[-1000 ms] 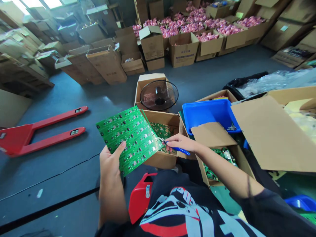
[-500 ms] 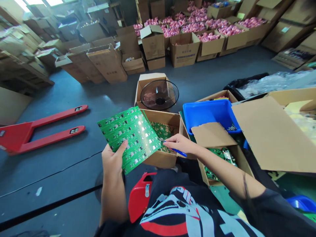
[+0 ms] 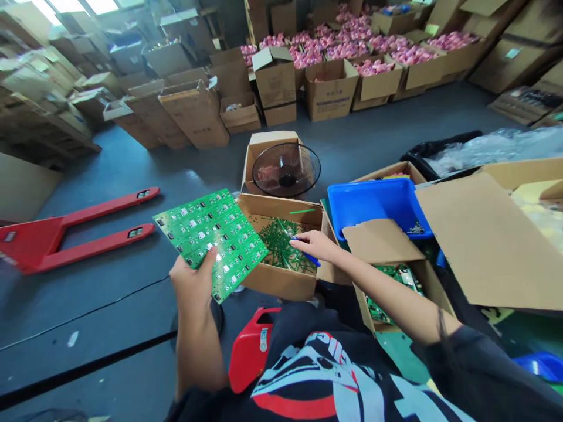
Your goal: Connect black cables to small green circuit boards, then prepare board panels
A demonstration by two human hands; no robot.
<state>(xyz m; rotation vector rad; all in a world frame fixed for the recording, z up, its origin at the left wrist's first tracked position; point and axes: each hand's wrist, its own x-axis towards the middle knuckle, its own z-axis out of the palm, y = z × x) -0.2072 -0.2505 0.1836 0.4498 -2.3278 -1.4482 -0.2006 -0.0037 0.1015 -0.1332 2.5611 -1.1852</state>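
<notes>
My left hand (image 3: 192, 287) grips a green circuit board panel (image 3: 233, 237) by its near left edge, thumb on top. The panel is tilted, with rows of small parts on its face. Closed around blue-handled pliers (image 3: 311, 258), my right hand (image 3: 320, 244) is to the right of the panel, apart from it. The pliers' jaws point over an open cardboard box (image 3: 281, 282). Thin green offcut strips (image 3: 281, 243) lie heaped inside that box. One separate green strip (image 3: 302, 211) shows near the box's far wall.
Behind the box is a black fan guard (image 3: 287, 170). To the right are a blue bin (image 3: 373, 199) and a carton of green boards (image 3: 380, 302). A red jug (image 3: 250, 357) stands close to my body. A red pallet jack (image 3: 97, 214) is on the left.
The panel has moved left, away from the pliers. A thin strip beside the panel's upper right edge is now separate, over the box. More of the offcut heap shows.
</notes>
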